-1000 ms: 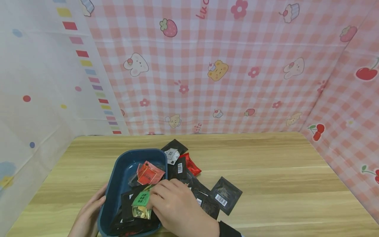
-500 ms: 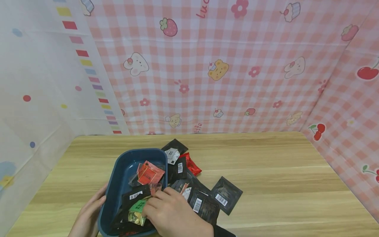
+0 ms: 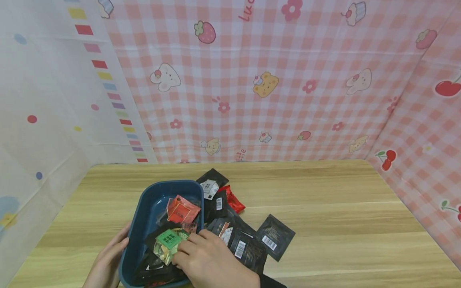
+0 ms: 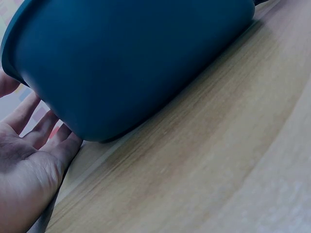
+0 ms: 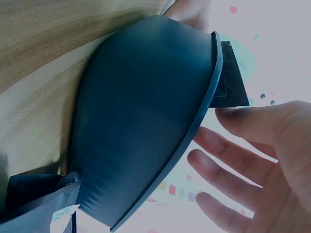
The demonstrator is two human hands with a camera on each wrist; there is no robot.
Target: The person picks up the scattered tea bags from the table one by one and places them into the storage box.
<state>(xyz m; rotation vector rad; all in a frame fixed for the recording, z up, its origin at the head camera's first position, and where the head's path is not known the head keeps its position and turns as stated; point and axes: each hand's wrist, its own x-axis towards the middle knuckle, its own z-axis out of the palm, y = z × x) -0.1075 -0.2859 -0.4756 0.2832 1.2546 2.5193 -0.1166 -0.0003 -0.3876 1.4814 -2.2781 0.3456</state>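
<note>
In the head view, a deep blue plastic bin holds a loose heap of flat sachets. My left hand rests against its left wall, fingers extended along the outside below the rim, as the left wrist view also shows. Over the bin's right rim reaches my right hand, pinching the edge of a sachet with a green label on top of the heap. The right wrist view shows a black sachet side above the rim at the thumb tip; the index fingertip is hidden. A red-pink sachet lies farther back inside.
Black sachets with barcodes pile against the bin's right side, along with a red foil packet and a white-labelled sachet. One black sachet lies apart on the wooden table. Patterned cloth hangs behind.
My right hand has shifted slightly left and down within the bin. The green-labelled sachet now lies flatter and shows more of its face, covering the barcoded black sachet. The left hand stays put.
</note>
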